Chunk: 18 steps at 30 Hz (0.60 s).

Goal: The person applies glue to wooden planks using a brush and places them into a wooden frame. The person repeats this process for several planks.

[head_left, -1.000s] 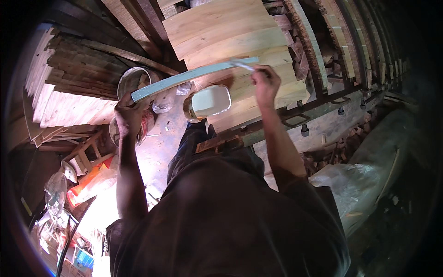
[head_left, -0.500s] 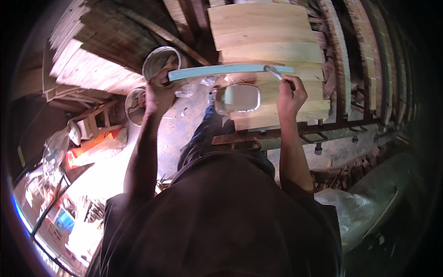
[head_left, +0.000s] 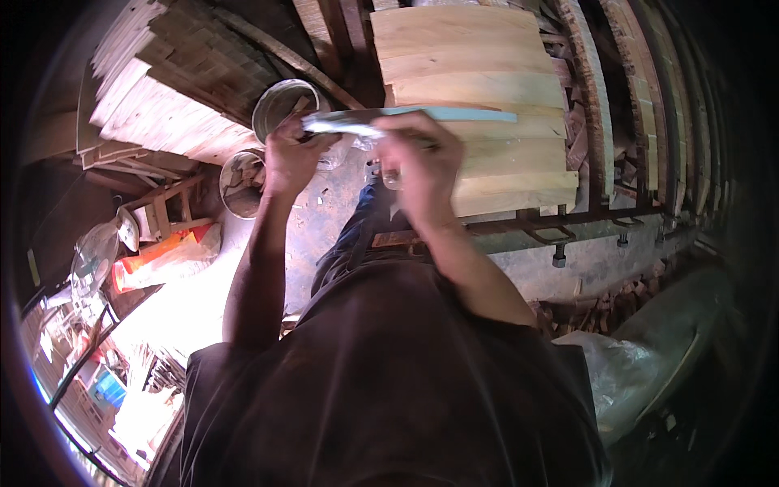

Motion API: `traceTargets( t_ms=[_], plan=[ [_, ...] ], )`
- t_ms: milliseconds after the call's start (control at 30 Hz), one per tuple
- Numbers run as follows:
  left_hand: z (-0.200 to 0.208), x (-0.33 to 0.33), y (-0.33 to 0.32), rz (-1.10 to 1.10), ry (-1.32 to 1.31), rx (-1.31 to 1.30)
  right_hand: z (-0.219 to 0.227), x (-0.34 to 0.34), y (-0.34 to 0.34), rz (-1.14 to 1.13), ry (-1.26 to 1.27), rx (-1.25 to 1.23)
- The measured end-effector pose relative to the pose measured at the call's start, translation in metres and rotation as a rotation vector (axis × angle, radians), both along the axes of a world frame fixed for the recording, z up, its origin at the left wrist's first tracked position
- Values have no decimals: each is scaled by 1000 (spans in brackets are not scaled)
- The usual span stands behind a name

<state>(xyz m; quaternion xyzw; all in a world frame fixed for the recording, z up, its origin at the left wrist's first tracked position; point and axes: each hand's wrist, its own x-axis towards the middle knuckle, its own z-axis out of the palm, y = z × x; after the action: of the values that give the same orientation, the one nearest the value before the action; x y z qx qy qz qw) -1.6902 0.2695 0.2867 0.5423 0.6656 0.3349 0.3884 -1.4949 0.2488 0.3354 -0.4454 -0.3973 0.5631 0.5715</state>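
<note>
A long, thin wooden strip (head_left: 479, 114) with a pale bluish coated face is held level in front of me. My left hand (head_left: 292, 162) is closed on its left end. My right hand (head_left: 423, 166), smeared by motion, has come close to the left hand along the strip. It grips a brush, which the blur and fingers mostly hide; a whitish streak shows on the strip between the hands. Below the strip, the right hand covers most of a shallow tub of pale liquid.
Light boards (head_left: 479, 61) lie side by side beyond the strip. Two buckets (head_left: 243, 185) stand on the floor at left, near stacked planks (head_left: 174, 122). A metal rack rail with bolts (head_left: 559, 256) runs at right. An orange and white sack (head_left: 166, 258) lies far left.
My right hand has swept left along the strip with the brush, from its right end toward my left hand, and now covers the tub. The left hand has barely shifted.
</note>
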Motion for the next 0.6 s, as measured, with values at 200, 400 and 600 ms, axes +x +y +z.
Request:
traceTargets(
  t_ms=[200, 400, 600],
  plan=[
    [-3, -4, -8, -42, -114, -30, -74, 93, 9, -487, -226, -87],
    [-23, -9, -10, 1, -127, 36, -28, 5, -23, -134, -206, 230],
    [20, 11, -9, -22, 155, -61, -6, 2, -22, -77, -111, 138]
  ],
)
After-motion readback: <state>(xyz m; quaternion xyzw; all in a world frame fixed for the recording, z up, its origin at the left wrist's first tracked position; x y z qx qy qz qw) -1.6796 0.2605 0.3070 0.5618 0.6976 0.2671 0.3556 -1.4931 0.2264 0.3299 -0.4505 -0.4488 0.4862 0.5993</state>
